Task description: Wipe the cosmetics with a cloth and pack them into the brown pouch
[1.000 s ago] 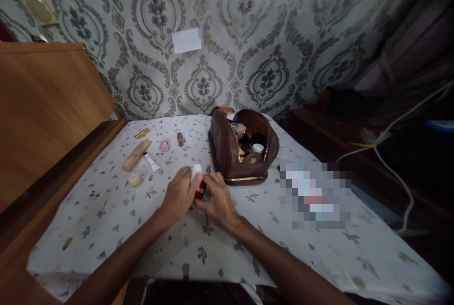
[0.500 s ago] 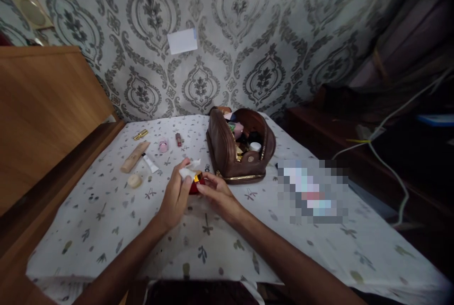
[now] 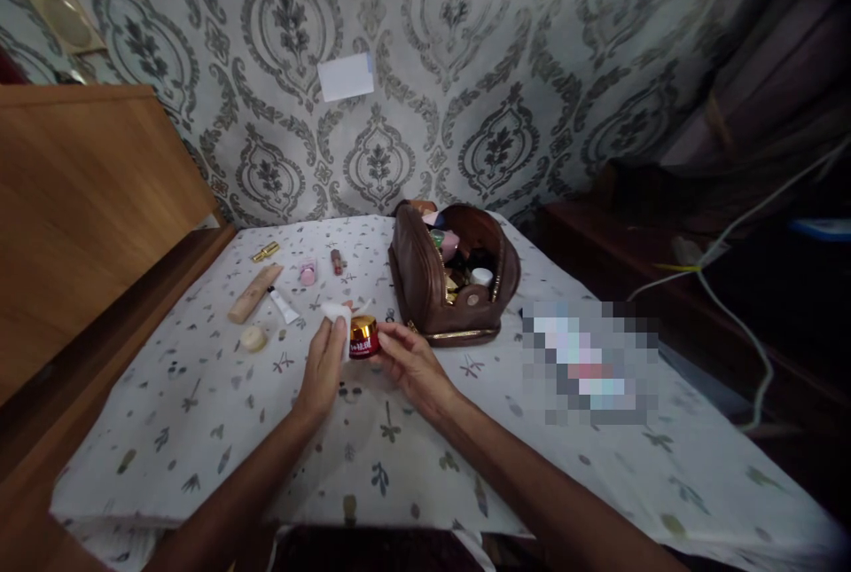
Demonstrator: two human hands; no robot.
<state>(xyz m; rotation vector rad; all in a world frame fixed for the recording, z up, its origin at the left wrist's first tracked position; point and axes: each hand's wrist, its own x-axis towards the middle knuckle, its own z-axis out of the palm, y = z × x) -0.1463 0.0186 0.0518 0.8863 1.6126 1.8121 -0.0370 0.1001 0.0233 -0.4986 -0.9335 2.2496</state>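
A small red cosmetic jar (image 3: pixel 363 343) with a gold lid is held upright between my hands, its white lettering facing me. My left hand (image 3: pixel 324 368) is closed on a white tissue (image 3: pixel 338 317) and presses it against the jar's left side. From the right, my right hand (image 3: pixel 413 365) grips the jar with thumb and fingertips. Just beyond it stands a brown makeup bag (image 3: pixel 458 333), unzipped, with several cosmetics inside, among them a white-lidded container (image 3: pixel 481 277).
On the patterned tablecloth (image 3: pixel 279 457) at left lie a beige tube (image 3: pixel 254 293), a white tube (image 3: pixel 284 305), a cream round item (image 3: pixel 253 340), a pink item (image 3: pixel 308 271), a lip tube (image 3: pixel 336 262) and a gold tube (image 3: pixel 266 252). A blurred-out object (image 3: pixel 589 364) lies right.
The jar has turned upright so its lettering shows, and it has shifted slightly left. My left hand with the tissue has moved from its top to its left side.
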